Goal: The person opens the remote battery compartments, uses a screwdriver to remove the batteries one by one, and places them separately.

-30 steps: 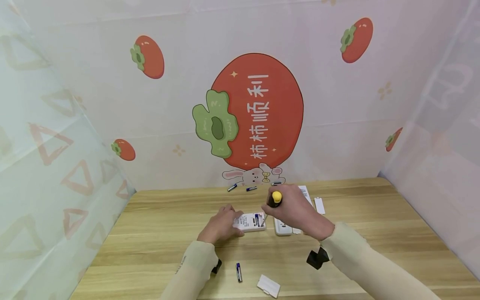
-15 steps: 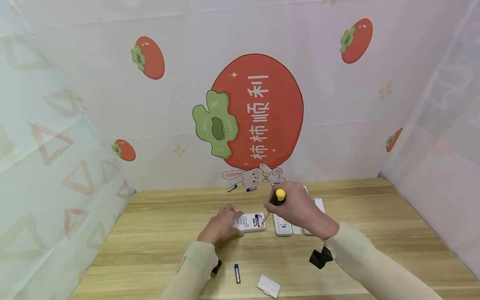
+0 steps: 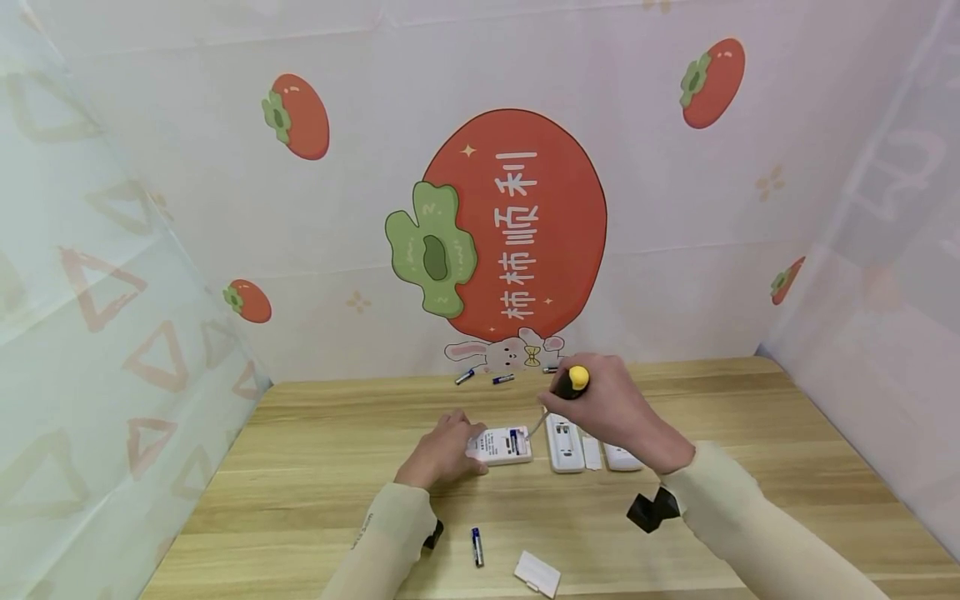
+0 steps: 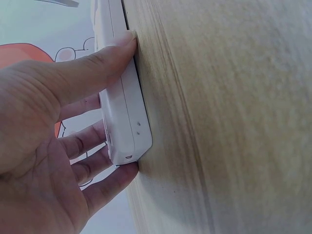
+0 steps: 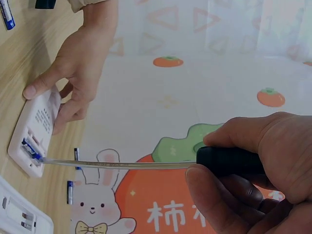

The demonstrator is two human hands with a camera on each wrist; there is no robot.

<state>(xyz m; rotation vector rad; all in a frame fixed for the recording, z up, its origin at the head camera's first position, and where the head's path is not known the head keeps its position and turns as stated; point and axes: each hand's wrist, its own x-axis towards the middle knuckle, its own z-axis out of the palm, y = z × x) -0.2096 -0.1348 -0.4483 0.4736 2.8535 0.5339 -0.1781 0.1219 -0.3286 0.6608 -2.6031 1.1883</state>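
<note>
My left hand (image 3: 444, 448) grips the near-left end of a white remote control (image 3: 495, 447), which lies back up on the table. In the left wrist view the thumb (image 4: 97, 66) presses one long side and the fingers curl round the other. One blue battery (image 3: 513, 442) sits in the remote's uncovered compartment. My right hand (image 3: 615, 408) holds a screwdriver (image 3: 573, 382) by its black, yellow-ended handle. Its long shaft (image 5: 122, 165) slants down to the compartment, with the tip at the battery's end; whether they touch I cannot tell.
Right of the remote lie a white device (image 3: 565, 443) with a bare battery bay, a white cover (image 3: 592, 453) and another white device (image 3: 622, 457), partly hidden. Several batteries (image 3: 503, 378) lie along the back. In front are a loose battery (image 3: 477, 547) and a white cover (image 3: 537, 572).
My right hand has moved right and slightly back, and the screwdriver leans over more. The white devices beneath show differently now. The loose front battery has rocked slightly. My left hand has stayed put.
</note>
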